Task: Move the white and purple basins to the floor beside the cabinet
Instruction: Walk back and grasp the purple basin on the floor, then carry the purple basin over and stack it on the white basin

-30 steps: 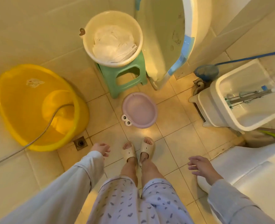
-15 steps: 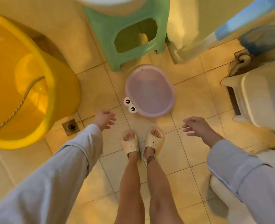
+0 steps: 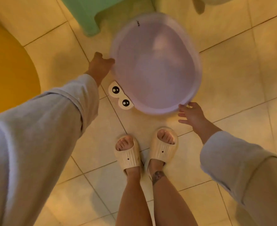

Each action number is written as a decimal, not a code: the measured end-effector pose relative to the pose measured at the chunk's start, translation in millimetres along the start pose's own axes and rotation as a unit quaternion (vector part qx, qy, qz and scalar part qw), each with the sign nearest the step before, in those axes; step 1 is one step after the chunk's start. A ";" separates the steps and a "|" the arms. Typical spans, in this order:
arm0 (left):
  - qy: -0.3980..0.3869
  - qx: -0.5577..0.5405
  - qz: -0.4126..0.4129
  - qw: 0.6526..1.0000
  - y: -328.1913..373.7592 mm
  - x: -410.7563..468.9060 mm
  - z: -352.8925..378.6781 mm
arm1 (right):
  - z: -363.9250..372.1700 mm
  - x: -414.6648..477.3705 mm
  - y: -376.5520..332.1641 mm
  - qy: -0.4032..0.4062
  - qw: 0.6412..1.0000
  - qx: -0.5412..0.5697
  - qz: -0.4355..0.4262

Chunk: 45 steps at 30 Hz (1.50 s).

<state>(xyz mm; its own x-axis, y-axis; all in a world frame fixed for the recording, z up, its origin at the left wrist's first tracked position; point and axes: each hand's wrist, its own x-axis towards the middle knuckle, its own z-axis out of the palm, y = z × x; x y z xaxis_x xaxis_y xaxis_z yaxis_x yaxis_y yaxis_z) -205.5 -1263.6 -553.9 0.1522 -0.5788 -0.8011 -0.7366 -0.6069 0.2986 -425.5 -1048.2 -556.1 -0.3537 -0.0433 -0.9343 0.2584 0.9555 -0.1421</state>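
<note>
Purple basin [image 3: 155, 62] is found on the tiled floor [image 3: 232, 79], just ahead of the slippered feet [image 3: 144, 150], with a green stool [image 3: 92, 15] behind it and a yellow tub [image 3: 7, 66] to the left. The left hand [image 3: 100, 66] is placed at the near-left rim; whether its fingers are closed on the rim cannot be told. The right hand [image 3: 191, 114] is held at the near-right rim, fingers spread and loose, not yet gripping. The grasping step is judged to be in hand. A firm two-sided hold and a level lift are called for next. The white basin and the cabinet are not seen. Warm, dim lighting and glossy tiles are noted.
</note>
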 end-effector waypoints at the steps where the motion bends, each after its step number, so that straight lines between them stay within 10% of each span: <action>1: -0.017 -0.032 -0.005 0.999 5.2 2.8 2.5 | 1.5 0.7 5.0 -0.012 1.000 0.028 0.000; 9: -0.070 -0.147 -0.039 0.986 18.9 -12.9 -3.3 | 0.9 -4.8 -4.3 -0.003 0.983 0.183 0.018; 22: -0.052 -0.216 -0.110 0.969 -51.6 -229.4 -101.3 | -96.3 -184.5 -54.2 -0.079 0.996 -0.015 -0.043; 28: 0.017 -0.365 -0.201 0.909 -25.5 -355.3 -157.9 | -141.0 -327.6 -59.5 -0.094 0.993 0.011 -0.069; 45: -0.033 -0.386 0.012 0.922 30.8 -558.0 -238.0 | -243.3 -517.7 18.9 -0.094 0.960 0.217 -0.152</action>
<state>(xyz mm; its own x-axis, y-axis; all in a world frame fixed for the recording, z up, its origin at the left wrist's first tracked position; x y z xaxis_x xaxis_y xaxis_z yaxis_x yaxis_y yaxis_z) -156.3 -1088.9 25.8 0.0836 -0.5781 -0.8116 -0.0471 -0.8159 0.5763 -456.2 -936.7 4.4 -0.3144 -0.3908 -0.8651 0.5330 0.6814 -0.5016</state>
